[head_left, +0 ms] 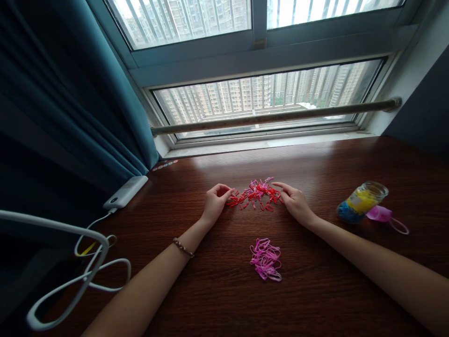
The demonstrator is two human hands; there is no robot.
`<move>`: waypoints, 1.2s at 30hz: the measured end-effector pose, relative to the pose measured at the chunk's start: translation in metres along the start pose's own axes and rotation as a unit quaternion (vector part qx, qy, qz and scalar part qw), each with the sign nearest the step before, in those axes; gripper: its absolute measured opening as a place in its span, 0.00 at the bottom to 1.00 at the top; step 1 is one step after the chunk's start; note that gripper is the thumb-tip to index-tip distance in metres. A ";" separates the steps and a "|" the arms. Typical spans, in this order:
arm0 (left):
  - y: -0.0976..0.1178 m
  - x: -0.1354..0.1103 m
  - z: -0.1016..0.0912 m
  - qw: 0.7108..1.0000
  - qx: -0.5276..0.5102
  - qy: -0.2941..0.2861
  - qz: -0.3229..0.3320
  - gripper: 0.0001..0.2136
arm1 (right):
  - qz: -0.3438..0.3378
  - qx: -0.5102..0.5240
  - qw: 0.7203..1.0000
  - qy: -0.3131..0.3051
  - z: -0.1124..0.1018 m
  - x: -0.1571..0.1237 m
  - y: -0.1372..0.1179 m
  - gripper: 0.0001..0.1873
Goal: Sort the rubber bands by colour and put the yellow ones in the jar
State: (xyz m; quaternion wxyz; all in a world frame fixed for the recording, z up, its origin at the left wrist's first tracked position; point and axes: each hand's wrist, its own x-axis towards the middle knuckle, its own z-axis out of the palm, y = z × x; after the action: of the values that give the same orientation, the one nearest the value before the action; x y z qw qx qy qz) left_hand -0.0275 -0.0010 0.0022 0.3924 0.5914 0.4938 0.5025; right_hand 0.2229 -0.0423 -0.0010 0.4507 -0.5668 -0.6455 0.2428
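Note:
A mixed pile of small red and pink rubber bands (257, 191) lies on the dark wooden table. At the pile's left end is my left hand (215, 202), thumb and forefinger pinched together by the red bands; what is between the fingertips is too small to make out. My right hand (294, 201) rests at the right end with thumb and forefinger apart, its fingertips touching or just beside the bands. Nearer to me, between my forearms, sits a separate heap of only pink rubber bands (265, 260).
On the right a glass jar (363, 201) with blue and yellow contents leans tilted beside a pink object with a loop (380, 214). A white power bank (126, 192) with a cable lies at left, near a thick white curved tube (101, 252) and a blue curtain (115, 117).

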 end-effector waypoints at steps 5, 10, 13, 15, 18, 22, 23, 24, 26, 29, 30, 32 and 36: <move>0.003 -0.002 -0.001 1.000 -0.009 -0.005 0.003 0.13 | -0.004 0.085 0.996 0.001 0.000 -0.002 -0.005 0.15; 0.002 -0.005 -0.002 1.000 -0.002 -0.018 0.017 0.12 | -0.131 0.062 0.986 -0.088 0.001 -0.019 -0.024 0.10; 0.003 -0.006 -0.003 0.999 0.010 -0.029 0.021 0.11 | -0.252 0.029 0.950 -0.182 0.002 -0.034 -0.040 0.08; 0.006 -0.007 -0.004 0.998 0.027 -0.045 0.042 0.10 | -0.321 0.025 0.911 -0.256 0.002 -0.041 -0.048 0.08; 0.015 -0.013 -0.004 0.988 0.058 -0.084 0.119 0.08 | -0.352 0.026 0.879 -0.320 0.000 -0.047 -0.052 0.10; 0.034 -0.035 0.008 0.955 0.068 -0.175 0.230 0.06 | -0.307 0.024 0.923 -0.232 -0.001 -0.042 -0.042 0.11; 0.039 -0.043 0.013 0.944 0.064 -0.201 0.255 0.05 | -0.290 0.016 0.940 -0.180 -0.001 -0.039 -0.038 0.10; 0.043 -0.052 0.019 0.932 0.062 -0.226 0.276 0.05 | -0.273 0.003 0.953 -0.128 0.000 -0.036 -0.035 0.10; 0.050 -0.068 0.028 0.898 0.078 -0.285 0.325 0.05 | -0.249 -0.038 0.966 -0.053 0.001 -0.031 -0.029 0.11; 0.054 -0.080 0.034 0.838 0.136 -0.348 0.397 0.05 | -0.240 -0.129 0.961 -0.054 0.004 -0.025 -0.025 0.14; 0.054 -0.078 0.032 0.827 0.157 -0.349 0.412 0.05 | -0.239 -0.163 0.955 -0.069 0.005 -0.024 -0.024 0.15; 0.051 -0.066 0.024 0.828 0.197 -0.314 0.420 0.05 | -0.232 -0.223 0.942 -0.093 0.008 -0.024 -0.024 0.17; 0.034 -0.019 -0.001 0.871 0.270 -0.142 0.384 0.06 | -0.203 -0.290 0.928 -0.114 0.014 -0.025 -0.022 0.19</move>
State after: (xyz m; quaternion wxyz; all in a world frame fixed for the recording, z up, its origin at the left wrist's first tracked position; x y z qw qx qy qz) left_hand -0.0219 -0.0262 0.0312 0.0594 0.8823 0.2827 0.3717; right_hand 0.1988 -0.0688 0.0029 0.2300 -0.4975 -0.8363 0.0115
